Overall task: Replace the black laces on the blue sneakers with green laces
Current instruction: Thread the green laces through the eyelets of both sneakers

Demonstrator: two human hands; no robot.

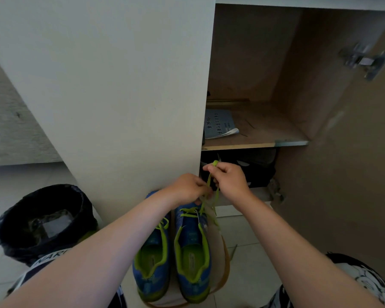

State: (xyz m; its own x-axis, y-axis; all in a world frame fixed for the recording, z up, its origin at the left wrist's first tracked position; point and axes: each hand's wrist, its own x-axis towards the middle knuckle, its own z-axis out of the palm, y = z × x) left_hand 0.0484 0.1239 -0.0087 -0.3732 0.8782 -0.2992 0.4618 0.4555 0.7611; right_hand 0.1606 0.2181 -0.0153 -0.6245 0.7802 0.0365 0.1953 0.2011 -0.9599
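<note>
Both bare arms reach straight forward and a little inward, wrists almost meeting over the toe of one blue sneaker. The left hand (187, 188) is knuckles-up, its fingers curled down and pinching the green lace (209, 177) right where it leaves the front eyelets. The right hand (230, 181) sits just beside it and higher, thumb and forefinger clamped on the lace's tip, so the strand runs taut and steep between the two hands. More loose lace trails down past the shoe's outer side. The sneaker being laced (191, 247) is the one nearer the open cupboard; the other sneaker (152, 256) lies touching it, both toes pointing at the cupboard, both showing green lacing and green lining. They rest on a round pale stand with a brown rim (217, 258), heels at its near edge, toes at its far edge; what the stand is, I cannot tell. On the tiled floor (245, 232) to the left stands a bin lined with a black bag (42, 221), with something pale and glossy lying in the bottom. The cupboard door (342, 163) hangs open on the right. On the shelf (253, 145) a pale blue booklet (219, 123) lies at the left front corner. The compartment below holds dark things (249, 170) too shadowed to make out.
</note>
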